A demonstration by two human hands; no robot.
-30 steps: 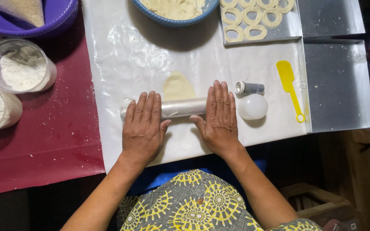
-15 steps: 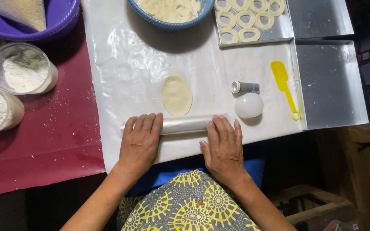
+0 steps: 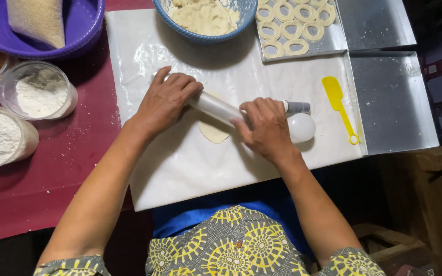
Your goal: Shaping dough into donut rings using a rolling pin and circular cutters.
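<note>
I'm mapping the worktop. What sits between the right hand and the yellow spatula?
In the head view, a small white round cutter and a grey capped tube lie between the right hand and the yellow spatula.

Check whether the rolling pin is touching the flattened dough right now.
Touching. The head view shows the rolling pin lying across the flattened dough, with no gap between them.

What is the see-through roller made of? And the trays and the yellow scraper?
Rolling pin: probably clear plastic or glass, since the sheet shows through it. Baking trays: bare metal, dull grey with a soft sheen. Yellow scraper: likely moulded plastic or silicone, smooth and evenly coloured.
</note>
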